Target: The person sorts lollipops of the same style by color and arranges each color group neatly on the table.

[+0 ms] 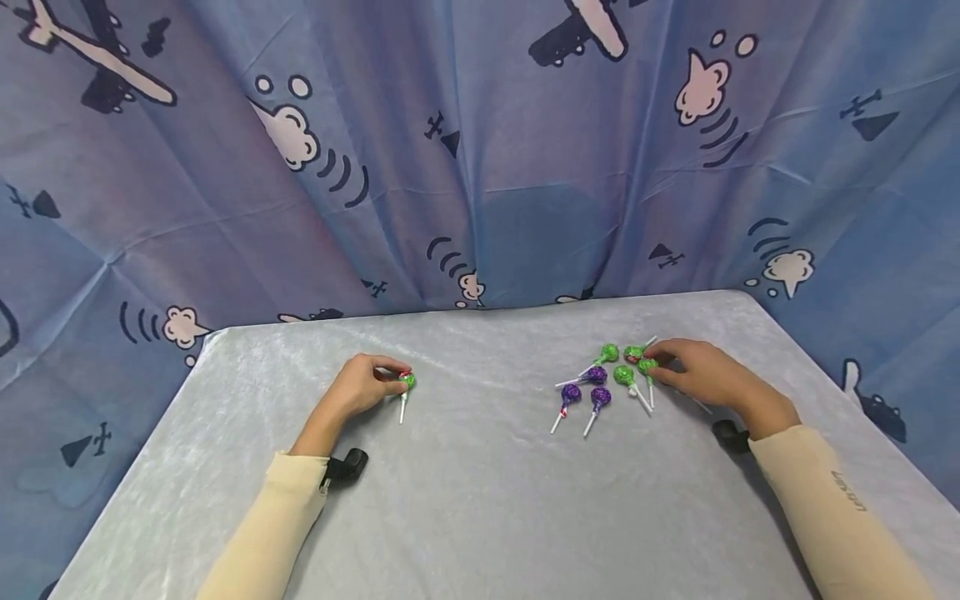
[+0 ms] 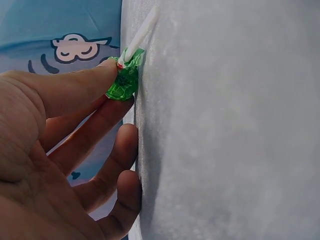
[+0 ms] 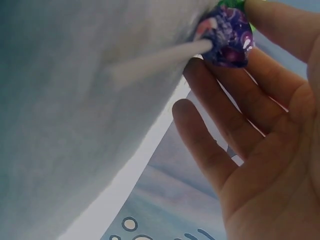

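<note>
On the left side of the table, my left hand [image 1: 358, 385] pinches a green-wrapped lollipop [image 1: 408, 381] by its head, the white stick pointing toward me. The left wrist view shows thumb and fingertips on the green wrapper [image 2: 125, 82], close against the cloth. At the right, my right hand [image 1: 701, 373] has thumb and index finger around the head of another green lollipop [image 1: 648, 367]. A purple lollipop [image 3: 227, 40] lies by the other fingers in the right wrist view; the hand hides most of it in the head view.
Left of the right hand lie more green lollipops [image 1: 624, 375] and several purple lollipops [image 1: 571, 394], sticks at various angles. A pale velvety cloth covers the table [image 1: 480, 492]. A blue curtain [image 1: 525, 233] with plane prints hangs directly behind its far edge.
</note>
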`<move>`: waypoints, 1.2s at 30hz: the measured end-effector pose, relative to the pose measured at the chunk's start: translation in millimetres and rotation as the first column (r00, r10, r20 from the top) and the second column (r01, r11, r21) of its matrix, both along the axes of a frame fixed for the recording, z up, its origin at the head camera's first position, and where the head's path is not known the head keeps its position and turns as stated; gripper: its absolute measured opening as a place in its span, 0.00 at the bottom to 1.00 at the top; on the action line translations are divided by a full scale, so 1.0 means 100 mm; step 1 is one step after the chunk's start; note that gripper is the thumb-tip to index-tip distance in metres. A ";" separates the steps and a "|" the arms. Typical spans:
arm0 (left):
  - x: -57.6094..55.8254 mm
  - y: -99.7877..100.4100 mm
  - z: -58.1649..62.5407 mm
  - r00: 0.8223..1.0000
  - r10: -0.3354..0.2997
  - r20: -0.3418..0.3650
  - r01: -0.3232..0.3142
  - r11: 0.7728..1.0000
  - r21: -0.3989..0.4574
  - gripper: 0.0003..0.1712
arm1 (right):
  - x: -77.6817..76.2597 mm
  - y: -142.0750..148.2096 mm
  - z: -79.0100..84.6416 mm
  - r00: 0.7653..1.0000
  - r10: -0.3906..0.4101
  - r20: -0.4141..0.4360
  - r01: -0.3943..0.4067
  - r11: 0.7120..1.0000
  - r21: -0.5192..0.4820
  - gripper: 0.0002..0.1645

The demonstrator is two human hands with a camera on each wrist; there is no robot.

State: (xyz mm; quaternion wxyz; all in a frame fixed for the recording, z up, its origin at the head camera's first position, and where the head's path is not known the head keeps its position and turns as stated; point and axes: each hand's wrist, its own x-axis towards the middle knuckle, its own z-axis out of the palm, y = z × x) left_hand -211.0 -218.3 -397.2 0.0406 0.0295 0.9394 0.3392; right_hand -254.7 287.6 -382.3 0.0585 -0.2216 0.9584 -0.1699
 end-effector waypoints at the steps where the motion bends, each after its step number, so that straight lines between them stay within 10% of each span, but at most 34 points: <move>1: 0.00 -0.01 0.00 1.000 0.002 0.000 -0.002 1.000 0.000 0.16 | 0.00 -0.01 0.00 1.000 0.001 -0.001 -0.001 1.000 0.001 0.23; 36: -0.04 -0.01 -0.02 1.000 0.015 0.003 -0.015 0.999 0.029 0.15 | -0.02 -0.03 -0.03 0.999 0.014 -0.050 -0.013 1.000 0.026 0.22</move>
